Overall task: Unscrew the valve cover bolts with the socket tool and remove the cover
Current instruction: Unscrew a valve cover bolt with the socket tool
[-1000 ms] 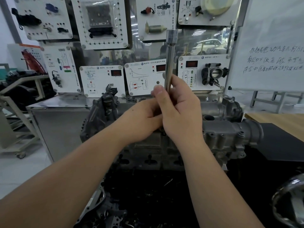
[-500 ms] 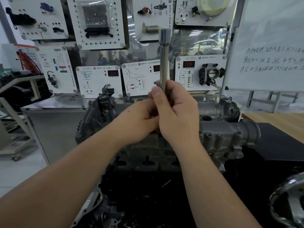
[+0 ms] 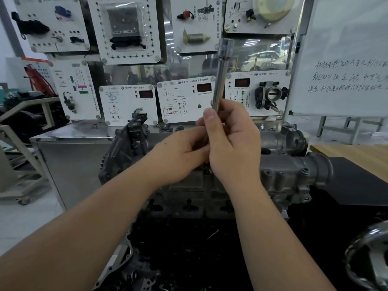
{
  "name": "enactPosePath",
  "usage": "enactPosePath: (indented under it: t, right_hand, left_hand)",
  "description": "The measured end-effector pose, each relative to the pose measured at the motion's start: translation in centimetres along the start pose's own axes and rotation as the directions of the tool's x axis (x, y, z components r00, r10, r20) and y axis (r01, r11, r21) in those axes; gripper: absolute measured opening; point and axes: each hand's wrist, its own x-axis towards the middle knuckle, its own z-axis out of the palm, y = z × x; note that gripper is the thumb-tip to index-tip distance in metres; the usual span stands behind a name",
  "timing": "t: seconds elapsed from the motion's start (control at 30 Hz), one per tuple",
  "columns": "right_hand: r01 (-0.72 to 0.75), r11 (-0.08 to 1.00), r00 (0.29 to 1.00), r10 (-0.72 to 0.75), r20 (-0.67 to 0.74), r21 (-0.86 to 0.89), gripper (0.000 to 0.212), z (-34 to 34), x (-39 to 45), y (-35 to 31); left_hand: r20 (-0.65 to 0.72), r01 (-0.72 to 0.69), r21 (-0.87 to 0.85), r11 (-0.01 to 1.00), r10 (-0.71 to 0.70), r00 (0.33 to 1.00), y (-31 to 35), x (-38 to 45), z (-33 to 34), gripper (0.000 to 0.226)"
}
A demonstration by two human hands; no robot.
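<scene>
The long silver socket tool (image 3: 220,80) stands nearly upright above the engine, its wider socket end at the top. My right hand (image 3: 233,143) grips its lower shaft with thumb and curled fingers. My left hand (image 3: 180,154) reaches in from the left, its fingertips against the shaft just below my right thumb; the tool's lower end is hidden behind both hands. The grey valve cover (image 3: 287,171) lies across the top of the engine behind my hands. A small bolt (image 3: 206,166) shows just under my hands.
White training panels (image 3: 180,99) with gauges and a throttle body stand behind the engine. A whiteboard (image 3: 346,59) is at the right, a wooden table (image 3: 354,154) beyond it. A metal cabinet (image 3: 69,164) stands at the left. A chrome wheel (image 3: 369,261) sits at bottom right.
Both hands stay on the tool in the same grip. The view has shifted slightly and the tool's tilt has changed a little.
</scene>
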Motion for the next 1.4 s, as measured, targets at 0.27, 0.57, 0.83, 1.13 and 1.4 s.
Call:
enactPosePath:
  t: [0.27, 0.57, 0.83, 1.13, 1.4]
  right_hand:
    - [-0.072, 0.997, 0.989, 0.066, 0.129, 0.036, 0.011, -0.62, 0.65, -0.68]
    - [-0.066, 0.998, 0.996, 0.064, 0.068, 0.016, 0.015, -0.22, 0.35, -0.79]
    - [-0.022, 0.999, 0.996, 0.025, 0.080, -0.037, 0.013, -0.37, 0.19, -0.49]
    - [-0.065, 0.998, 0.991, 0.064, 0.118, 0.006, 0.029, -0.02, 0.17, -0.24]
    - [-0.036, 0.995, 0.990, 0.049, 0.133, -0.097, 0.016, -0.10, 0.31, -0.17]
  left_hand:
    - [-0.014, 0.006, -0.016, 1.000, -0.007, 1.000, 0.14, -0.19, -0.36, 0.025]
    - [-0.005, 0.002, -0.090, 0.996, -0.003, 1.000, 0.23, -0.44, -0.29, 0.036]
    - [-0.031, -0.028, -0.029, 0.999, 0.027, 0.999, 0.19, -0.17, -0.03, 0.027]
    - [-0.008, -0.024, -0.094, 0.995, 0.024, 1.000, -0.21, -0.29, -0.34, 0.018]
    - [-0.021, -0.038, -0.109, 0.993, 0.036, 0.999, -0.42, -0.03, -0.05, 0.022]
